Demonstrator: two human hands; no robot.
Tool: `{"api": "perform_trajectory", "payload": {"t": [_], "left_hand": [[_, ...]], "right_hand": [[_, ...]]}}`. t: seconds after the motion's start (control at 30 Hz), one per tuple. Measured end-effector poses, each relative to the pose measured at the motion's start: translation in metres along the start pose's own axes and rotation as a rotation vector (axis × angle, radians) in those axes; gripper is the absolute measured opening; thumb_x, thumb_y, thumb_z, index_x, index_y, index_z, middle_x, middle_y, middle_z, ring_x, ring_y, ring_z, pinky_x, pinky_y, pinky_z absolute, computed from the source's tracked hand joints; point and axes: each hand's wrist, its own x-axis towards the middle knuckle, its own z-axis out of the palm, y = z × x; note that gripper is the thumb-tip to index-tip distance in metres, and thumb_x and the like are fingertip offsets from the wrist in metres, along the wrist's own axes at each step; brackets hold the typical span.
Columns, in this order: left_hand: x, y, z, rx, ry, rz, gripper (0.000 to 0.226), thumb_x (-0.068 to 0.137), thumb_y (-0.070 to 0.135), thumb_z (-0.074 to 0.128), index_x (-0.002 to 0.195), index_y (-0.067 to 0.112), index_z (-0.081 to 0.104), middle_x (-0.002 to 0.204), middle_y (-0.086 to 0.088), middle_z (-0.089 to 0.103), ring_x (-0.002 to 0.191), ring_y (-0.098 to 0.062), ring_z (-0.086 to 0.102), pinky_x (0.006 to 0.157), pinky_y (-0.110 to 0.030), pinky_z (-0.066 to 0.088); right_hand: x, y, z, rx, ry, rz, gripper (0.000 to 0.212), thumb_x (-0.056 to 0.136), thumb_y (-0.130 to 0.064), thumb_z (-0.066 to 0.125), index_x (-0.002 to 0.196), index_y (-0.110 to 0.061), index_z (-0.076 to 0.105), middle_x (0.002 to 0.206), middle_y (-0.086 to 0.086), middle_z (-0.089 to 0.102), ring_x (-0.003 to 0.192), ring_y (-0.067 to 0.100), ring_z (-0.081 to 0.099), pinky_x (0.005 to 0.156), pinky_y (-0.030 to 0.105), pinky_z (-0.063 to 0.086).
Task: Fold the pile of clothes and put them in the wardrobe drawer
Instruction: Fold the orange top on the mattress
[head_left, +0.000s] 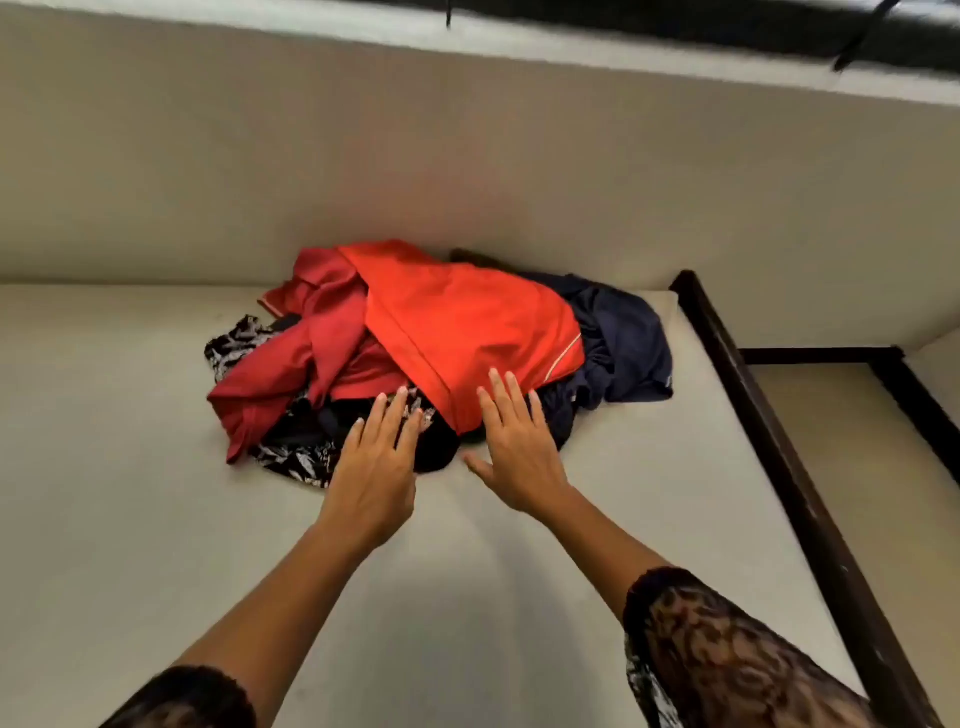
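Since nothing is gripped yet, the left hand (379, 467) and the right hand (519, 457) are held flat, fingers extended, at the six o'clock edge of the pile of clothes (322, 374), which is heaped on the mattress (130, 467) by the wall. The orange garment (467, 322) on top is judged light, limp and rather slick. It is best pinched along its hem at five o'clock.

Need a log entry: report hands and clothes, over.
Open: left hand, right hand, at pile of clothes. Pile unfolded on mattress, orange garment topmost. Nothing blocking.
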Motion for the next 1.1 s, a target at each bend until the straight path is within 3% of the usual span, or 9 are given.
{"api": "perform_trajectory", "payload": {"t": [0.13, 0.23, 0.47, 0.53, 0.63, 0.77, 0.8, 0.9, 1.1], "left_hand": [[0.025, -0.02, 0.041, 0.004, 0.024, -0.063, 0.087, 0.044, 0.004, 0.085, 0.124, -0.007, 0.053, 0.133, -0.028, 0.047, 0.117, -0.047, 0.05, 0.082, -0.056, 0.048], [0.036, -0.032, 0.07, -0.015, 0.051, -0.048, 0.087, 0.05, 0.004, 0.082, 0.129, -0.007, 0.048, 0.136, -0.029, 0.043, 0.12, -0.048, 0.047, 0.085, -0.057, 0.046], [0.052, -0.037, 0.076, -0.149, 0.097, -0.023, 0.089, 0.07, 0.009, 0.074, 0.143, -0.002, 0.025, 0.15, -0.025, 0.02, 0.137, -0.042, 0.022, 0.102, -0.055, 0.035], [0.056, -0.032, 0.065, -0.177, 0.147, 0.016, 0.1, 0.067, 0.013, 0.079, 0.146, 0.004, 0.018, 0.152, -0.022, 0.016, 0.139, -0.04, 0.017, 0.105, -0.056, 0.03], [0.061, -0.021, 0.047, -0.113, 0.17, 0.151, 0.106, 0.054, 0.015, 0.083, 0.143, 0.015, 0.027, 0.151, -0.016, 0.024, 0.139, -0.037, 0.014, 0.102, -0.064, 0.021], [0.047, -0.014, 0.041, 0.066, 0.16, 0.44, 0.041, 0.06, 0.005, 0.065, 0.1, 0.013, 0.064, 0.127, -0.011, 0.058, 0.133, -0.041, 0.032, 0.103, -0.07, 0.007], [0.039, -0.011, 0.042, 0.081, 0.163, 0.477, 0.024, 0.067, 0.006, 0.055, 0.088, 0.013, 0.064, 0.111, -0.009, 0.066, 0.13, -0.039, 0.038, 0.106, -0.068, 0.007], [0.005, 0.006, 0.044, 0.08, 0.152, 0.511, 0.024, 0.073, 0.006, 0.038, 0.073, 0.011, 0.062, 0.069, -0.006, 0.06, 0.099, -0.03, 0.064, 0.107, -0.058, 0.024], [-0.088, 0.055, 0.045, -0.058, 0.071, 0.425, 0.025, 0.069, 0.011, 0.04, 0.064, 0.018, 0.063, 0.056, 0.0, 0.053, 0.054, -0.021, 0.057, 0.073, -0.03, 0.056]], "right_hand": [[0.053, -0.003, 0.043, 0.066, -0.07, 0.013, 0.087, 0.089, -0.052, 0.049, 0.148, -0.002, 0.008, 0.156, 0.015, -0.002, 0.145, 0.03, -0.001, 0.116, 0.044, 0.005], [0.089, -0.006, 0.072, 0.096, -0.087, 0.108, 0.087, 0.091, -0.055, 0.041, 0.148, -0.003, 0.0, 0.156, 0.014, -0.008, 0.144, 0.028, -0.007, 0.115, 0.042, 0.001], [0.096, -0.005, 0.095, 0.379, 0.009, 0.214, 0.04, 0.095, -0.008, 0.038, 0.135, -0.001, 0.043, 0.145, 0.017, 0.039, 0.138, 0.03, 0.026, 0.113, 0.037, 0.012], [0.075, -0.012, 0.083, 0.559, 0.124, 0.194, 0.03, 0.089, -0.001, 0.041, 0.113, 0.004, 0.057, 0.117, 0.024, 0.06, 0.112, 0.035, 0.051, 0.099, 0.036, 0.027], [0.02, -0.027, 0.057, 0.62, 0.232, 0.128, 0.025, 0.068, 0.012, 0.048, 0.089, 0.007, 0.061, 0.084, 0.024, 0.065, 0.082, 0.032, 0.05, 0.086, 0.035, 0.034], [-0.067, -0.043, 0.03, 0.581, 0.25, 0.093, 0.039, 0.067, 0.002, 0.041, 0.096, 0.005, 0.066, 0.088, 0.019, 0.07, 0.092, 0.025, 0.051, 0.09, 0.026, 0.038], [-0.084, -0.043, 0.027, 0.546, 0.228, 0.073, 0.041, 0.067, 0.001, 0.04, 0.099, 0.003, 0.067, 0.09, 0.016, 0.071, 0.091, 0.022, 0.057, 0.091, 0.025, 0.039], [-0.127, -0.035, 0.019, 0.429, 0.179, 0.02, 0.043, 0.064, 0.003, 0.041, 0.096, -0.003, 0.069, 0.089, 0.009, 0.072, 0.083, 0.024, 0.068, 0.088, 0.023, 0.043], [-0.208, -0.043, 0.005, 0.384, -0.144, 0.003, 0.03, 0.067, -0.009, 0.04, 0.084, -0.021, 0.061, 0.069, -0.002, 0.061, 0.061, 0.018, 0.061, 0.056, 0.024, 0.046]]}}
